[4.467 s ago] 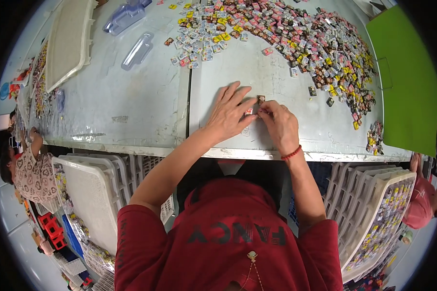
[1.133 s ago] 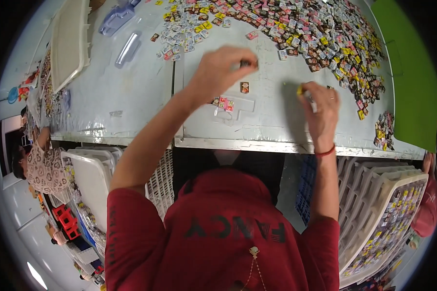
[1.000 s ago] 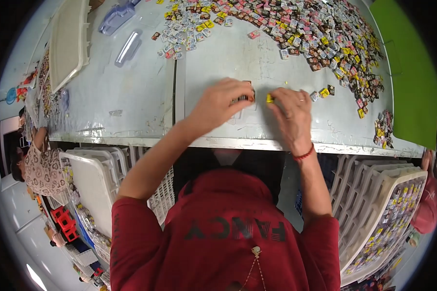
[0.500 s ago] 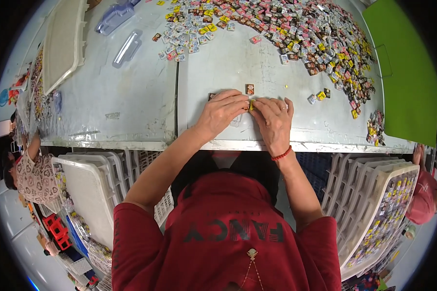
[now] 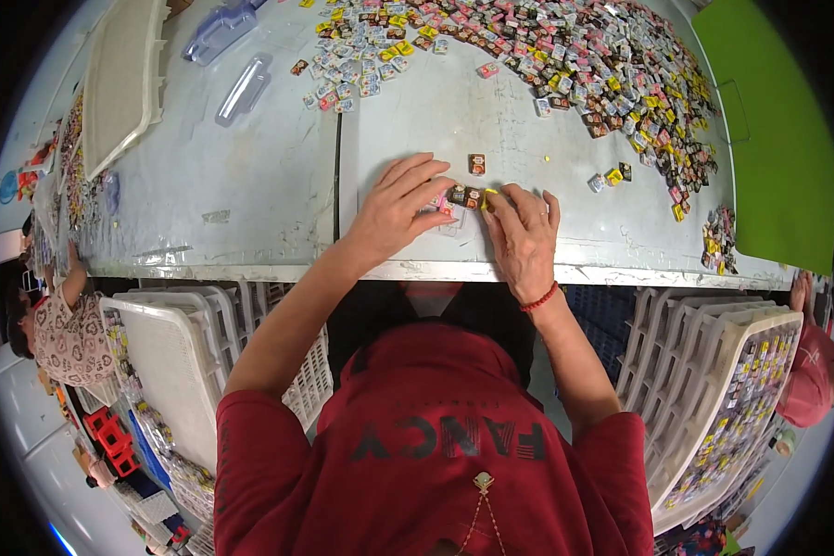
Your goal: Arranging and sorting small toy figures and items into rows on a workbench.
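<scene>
A short row of small dark brown box-shaped pieces [image 5: 463, 195] lies between my hands, near the front edge of the table. My left hand [image 5: 397, 211] is at its left end, thumb and fingers apart, partly covering pink-and-white pieces [image 5: 445, 209]. Under these shows part of a clear plastic tray [image 5: 449, 225]. At the row's right end, my right hand [image 5: 524, 232] has its thumb and fingertips closed on a small yellow piece [image 5: 490, 198], which they partly hide. A single brown piece [image 5: 476, 164] lies just beyond the row.
A large heap of mixed small pieces [image 5: 565, 56] spreads over the far right. Clear plastic trays [image 5: 244, 91] and a white crate [image 5: 120, 83] are at the left. A green panel [image 5: 778, 139] borders the table's right side. Stacked white crates [image 5: 171, 352] stand below the edge.
My left hand has shifted left and opened, uncovering the brown row and pink pieces. My right hand stays almost in place at the yellow piece.
</scene>
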`<state>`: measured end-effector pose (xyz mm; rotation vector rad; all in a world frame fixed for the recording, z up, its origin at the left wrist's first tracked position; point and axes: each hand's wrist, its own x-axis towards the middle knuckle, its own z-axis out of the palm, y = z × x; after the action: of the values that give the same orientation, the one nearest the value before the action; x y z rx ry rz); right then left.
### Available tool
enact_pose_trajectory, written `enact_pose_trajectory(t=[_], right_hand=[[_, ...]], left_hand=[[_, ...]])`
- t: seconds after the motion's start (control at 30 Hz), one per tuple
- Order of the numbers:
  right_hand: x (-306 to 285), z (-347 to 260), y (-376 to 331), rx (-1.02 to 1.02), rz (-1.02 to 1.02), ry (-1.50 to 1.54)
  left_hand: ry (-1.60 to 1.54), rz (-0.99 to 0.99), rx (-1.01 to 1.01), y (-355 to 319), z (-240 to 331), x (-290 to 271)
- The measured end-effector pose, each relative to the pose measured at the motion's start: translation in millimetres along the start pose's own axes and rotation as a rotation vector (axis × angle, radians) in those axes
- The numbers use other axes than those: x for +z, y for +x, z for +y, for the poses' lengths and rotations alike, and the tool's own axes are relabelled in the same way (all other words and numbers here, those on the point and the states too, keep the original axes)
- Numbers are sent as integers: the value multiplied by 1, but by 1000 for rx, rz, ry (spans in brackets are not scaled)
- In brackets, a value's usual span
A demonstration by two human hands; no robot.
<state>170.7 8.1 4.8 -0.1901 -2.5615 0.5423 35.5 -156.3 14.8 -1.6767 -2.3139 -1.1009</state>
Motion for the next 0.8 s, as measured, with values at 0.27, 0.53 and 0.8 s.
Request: enact_pose_trajectory(t=[0.27,0.53,0.8], right_hand=[[7,-7,12,-70,-12,24],[7,-8,16,-122,-36,-49],[16,-10,15,-101,63,-24]], left_hand=[[53,-150,15,1,-8,1],[71,-52,8,-6,-8,10],[64,-34,-26,0,-4,7]])
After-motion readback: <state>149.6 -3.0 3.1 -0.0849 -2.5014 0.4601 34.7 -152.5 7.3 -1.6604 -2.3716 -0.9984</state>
